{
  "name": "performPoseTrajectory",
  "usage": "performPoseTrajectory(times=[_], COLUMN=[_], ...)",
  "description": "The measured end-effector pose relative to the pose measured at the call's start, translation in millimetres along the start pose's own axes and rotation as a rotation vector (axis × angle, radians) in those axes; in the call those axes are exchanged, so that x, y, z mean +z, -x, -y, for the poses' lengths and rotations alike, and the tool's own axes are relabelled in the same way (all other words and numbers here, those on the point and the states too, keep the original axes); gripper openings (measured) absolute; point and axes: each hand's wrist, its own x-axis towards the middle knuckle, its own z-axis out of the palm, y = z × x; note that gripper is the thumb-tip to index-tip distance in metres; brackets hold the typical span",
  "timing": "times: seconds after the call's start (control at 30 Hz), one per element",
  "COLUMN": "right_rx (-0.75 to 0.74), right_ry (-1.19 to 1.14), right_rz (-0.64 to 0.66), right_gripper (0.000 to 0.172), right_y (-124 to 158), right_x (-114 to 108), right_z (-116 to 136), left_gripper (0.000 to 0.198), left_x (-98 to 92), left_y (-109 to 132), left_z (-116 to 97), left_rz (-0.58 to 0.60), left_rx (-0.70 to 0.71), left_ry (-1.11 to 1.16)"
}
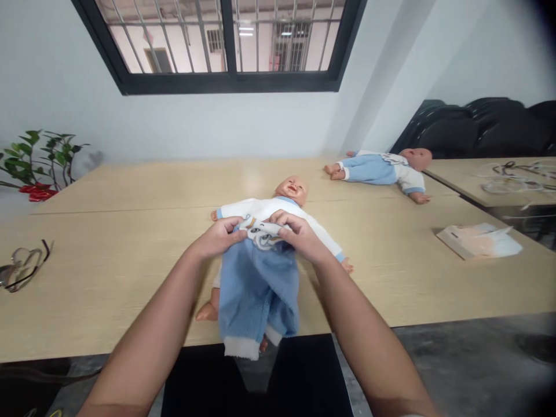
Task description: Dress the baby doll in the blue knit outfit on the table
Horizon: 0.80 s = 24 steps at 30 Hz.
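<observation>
A baby doll [292, 190] lies on its back on the table in a white top with blue cuffs, arms spread. Over its lower body hang blue doll overalls [256, 289] with white leg cuffs and a cartoon face on the bib. My left hand [223, 234] pinches the bib's left edge between thumb and fingers. At the opposite edge, my right hand [297, 231] grips the cloth the same way. One bare doll foot [207, 311] shows beside the overalls; the leg cuffs droop over the table's front edge.
A second doll [377, 168] in similar clothes lies at the back right. A tissue pack [480, 240] rests on the right, eyeglasses [24, 269] on the left. A potted plant [41, 159] stands far left. Cables [516, 174] lie on another table; black chairs [482, 127] stand behind.
</observation>
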Motion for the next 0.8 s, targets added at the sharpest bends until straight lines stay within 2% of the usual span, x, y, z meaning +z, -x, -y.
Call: performPoseTrajectory(times=[0.13, 0.2, 0.3, 0.43, 0.5, 0.53, 0.6, 0.7, 0.8], right_rx=[0.069, 0.126, 0.214, 0.221, 0.229, 0.242, 0.281, 0.367, 0.483], right_ry=[0.028, 0.079, 0.094, -0.170, -0.285, -0.325, -0.371, -0.330, -0.148], right_rz=[0.149, 0.168, 0.118, -0.089, -0.145, -0.147, -0.100, 0.072, 0.252], right_gripper=[0.061, 0.054, 0.035, 0.036, 0.036, 0.037, 0.045, 0.063, 0.059], right_y=[-0.5, 0.6, 2.9, 4.2, 4.9, 5.5, 7.3, 9.8, 10.2], right_x=[8.5, 8.4, 3.4, 2.6, 6.5, 8.6, 11.7, 12.8, 12.9], right_z=[3.8, 3.5, 2.8, 2.5, 3.1, 3.9, 6.4, 10.8, 11.8], left_gripper=[0.066, 0.069, 0.071, 0.055, 0.044, 0.043, 0.046, 0.058, 0.064], left_x=[7.7, 6.8, 0.8, -1.7, 0.9, 2.5, 5.0, 7.2, 10.7], left_y=[-3.3, -2.3, 2.7, 9.7, 11.0, 11.0, 10.0, 7.4, 5.1], left_z=[3.6, 2.2, -5.5, -17.8, -20.0, -20.0, -18.1, -13.5, -7.6], left_rz=[-0.138, -0.122, 0.064, 0.403, 0.438, 0.404, 0.257, 0.021, -0.075], left_rx=[0.092, 0.085, 0.002, -0.193, -0.225, -0.205, -0.121, -0.030, -0.029], left_ry=[0.133, 0.145, 0.018, -0.312, -0.370, -0.360, -0.287, -0.097, 0.032])
